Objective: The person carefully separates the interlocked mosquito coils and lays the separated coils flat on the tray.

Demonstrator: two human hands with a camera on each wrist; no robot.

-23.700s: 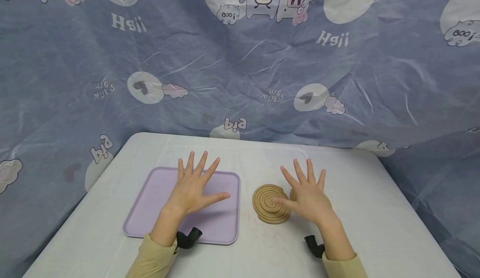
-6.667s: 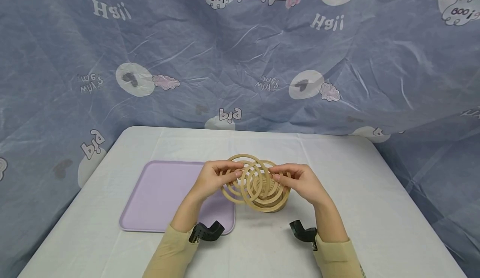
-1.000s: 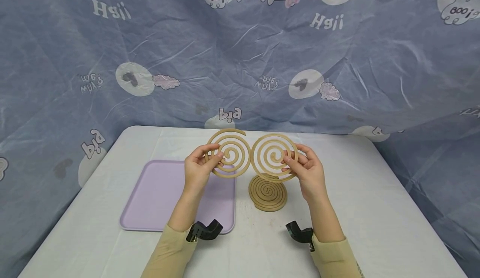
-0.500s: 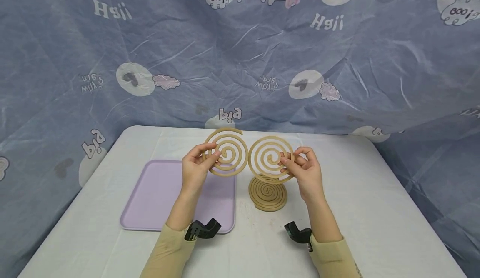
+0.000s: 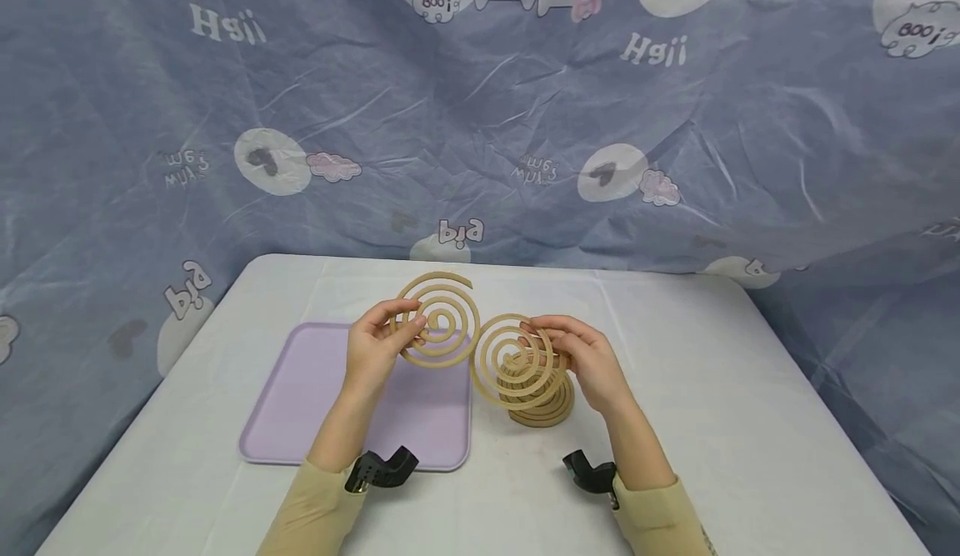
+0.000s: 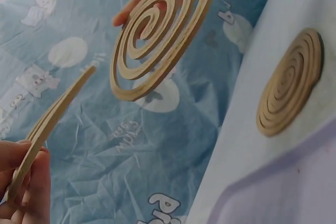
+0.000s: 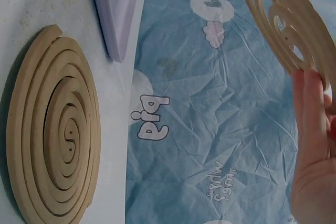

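From the head camera, the left hand (image 5: pixel 371 348) pinches one spiral coil (image 5: pixel 438 320) above the purple tray (image 5: pixel 315 406); the right hand (image 5: pixel 588 364) grips another coil (image 5: pixel 506 364) over the coil stack (image 5: pixel 551 406) on the bench (image 5: pixel 750 423). Left wrist: curled fingers (image 6: pixel 31 182) clamp the coil's edge. Right wrist: fingers (image 7: pixel 315 145) curl round theirs.

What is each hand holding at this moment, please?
Left hand: grips a single beige spiral coil, raised above the purple tray.
Right hand: grips another spiral coil, held over the coil stack on the table.
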